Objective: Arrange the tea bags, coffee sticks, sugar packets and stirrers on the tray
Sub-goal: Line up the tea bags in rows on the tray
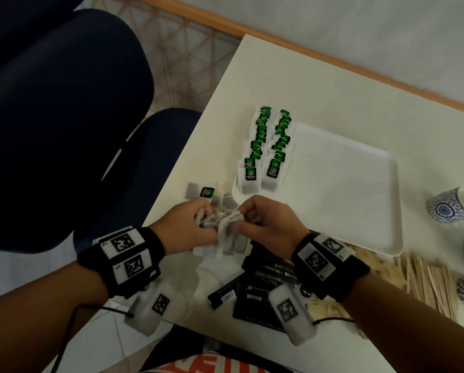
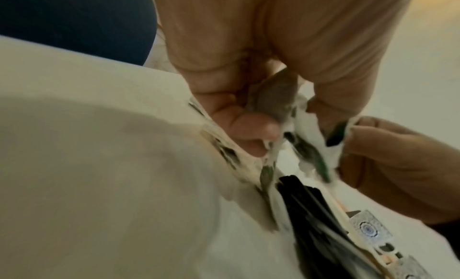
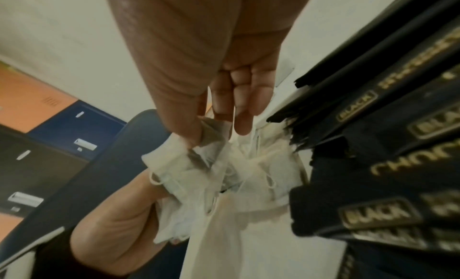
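A white tray (image 1: 343, 184) lies on the table, with two rows of green-tagged tea bags (image 1: 265, 149) along its left side. Both hands meet over a tangled clump of loose tea bags (image 1: 225, 224) at the table's near left. My left hand (image 1: 190, 224) grips a bunch of the bags (image 2: 273, 94). My right hand (image 1: 255, 219) pinches one tea bag (image 3: 211, 133) between thumb and fingers. Black coffee sticks (image 1: 257, 281) lie under my right wrist. Wooden stirrers (image 1: 424, 281) lie to the right of them.
Blue-patterned cups (image 1: 451, 205) stand at the table's right edge. One loose tea bag with a green tag (image 1: 198, 192) lies by the table's left edge. A dark blue chair (image 1: 64, 125) stands close on the left.
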A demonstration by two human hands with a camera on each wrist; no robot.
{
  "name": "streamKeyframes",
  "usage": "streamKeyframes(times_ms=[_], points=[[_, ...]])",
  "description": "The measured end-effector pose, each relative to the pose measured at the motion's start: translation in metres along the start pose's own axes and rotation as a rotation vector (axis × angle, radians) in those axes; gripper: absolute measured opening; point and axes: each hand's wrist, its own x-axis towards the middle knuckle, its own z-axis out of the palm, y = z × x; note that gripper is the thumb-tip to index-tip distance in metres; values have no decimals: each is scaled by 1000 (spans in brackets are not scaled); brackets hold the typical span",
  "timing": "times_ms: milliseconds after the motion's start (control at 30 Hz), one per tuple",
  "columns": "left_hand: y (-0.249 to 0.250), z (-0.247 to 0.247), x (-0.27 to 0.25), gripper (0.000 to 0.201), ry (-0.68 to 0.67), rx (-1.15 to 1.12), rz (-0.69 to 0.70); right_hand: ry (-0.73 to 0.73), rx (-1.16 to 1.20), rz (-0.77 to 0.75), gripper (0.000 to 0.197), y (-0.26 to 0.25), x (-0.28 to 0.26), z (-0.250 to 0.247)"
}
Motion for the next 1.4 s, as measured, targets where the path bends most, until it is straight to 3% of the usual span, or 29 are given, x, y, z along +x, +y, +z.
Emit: streamKeyframes(times_ms=[100,267,400,467,667,767,933,1033,1133,1300,1400], points=[[11,2,4,38,-3,-144,5,72,156,25,14,-2,8,1],[22,8,12,50,-57,-265,41,132,69,-9,12,2,16,1],[23,13,18,26,-46,-272,-7,387,-109,-112,33,9,18,4],[22,15,20,19,-31,-288,-20,427,-147,-147,32,10,16,5],[19,14,24,21,23,-322,-77,249,5,-66,10,5,13,6],[18,10,26,25,23,-307,-122,159,146,-17,17,4,7,4],[14,3,24,50,4,-309,-128,91,10,-14,14,6,6,-1],[15,1,24,32,-39,-323,-105,73,-17,2,12,4,7,-6],[18,2,24,36,-82,-299,-61,39,8,16,10,1,3,-8],[20,10,27,13,-87,-282,-59,122,20,56,5,4,3,-21],[26,17,28,10,-68,-237,-59,102,122,115,6,5,3,-32]])
